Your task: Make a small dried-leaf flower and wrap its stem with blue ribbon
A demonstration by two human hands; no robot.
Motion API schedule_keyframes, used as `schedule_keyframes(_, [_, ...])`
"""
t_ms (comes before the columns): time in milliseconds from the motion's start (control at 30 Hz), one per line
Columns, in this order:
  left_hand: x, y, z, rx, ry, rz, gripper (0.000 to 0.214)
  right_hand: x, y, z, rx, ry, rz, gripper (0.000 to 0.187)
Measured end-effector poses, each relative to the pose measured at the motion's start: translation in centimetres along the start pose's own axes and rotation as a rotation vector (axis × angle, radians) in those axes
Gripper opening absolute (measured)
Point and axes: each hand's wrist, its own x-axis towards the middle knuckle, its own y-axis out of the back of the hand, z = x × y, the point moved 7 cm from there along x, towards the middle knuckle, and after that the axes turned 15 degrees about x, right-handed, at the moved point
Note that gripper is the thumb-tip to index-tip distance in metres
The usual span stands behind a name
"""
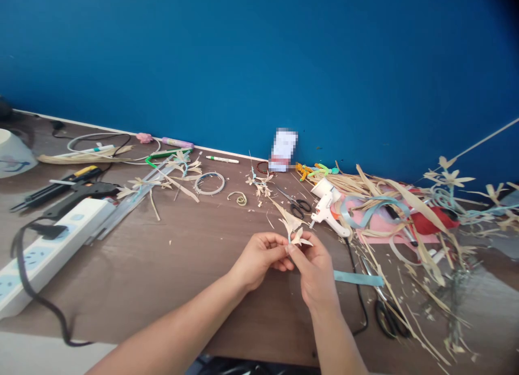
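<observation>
My left hand (259,258) and my right hand (314,269) meet above the brown table (170,267), fingers pinched together on a small pale dried-leaf piece (292,228) with pointed petals that sticks up between them. A light blue strip (359,278) lies flat just right of my right hand. A white glue gun (327,211) and small black-handled scissors (299,204) lie just beyond the hands.
A white power strip (48,250) with a black cable, a black glue gun (83,193) and pens lie at left. Dried leaf strips and ribbons (409,212) are heaped at right, with larger scissors (387,313) near the front edge. A blue wall stands behind.
</observation>
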Motion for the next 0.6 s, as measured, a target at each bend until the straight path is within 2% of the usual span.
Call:
schedule_keyframes(200, [-0.06,-0.16,-0.02,-0.003,0.011,-0.022,0.026,-0.01,-0.18,-0.52,-0.062,0.036,-0.063,0.011])
schedule_keyframes(600, [0.06,-0.09,-0.41,-0.085,0.032,-0.018,0.027,-0.26,0.04,0.3,-0.043,0.072,-0.047,0.009])
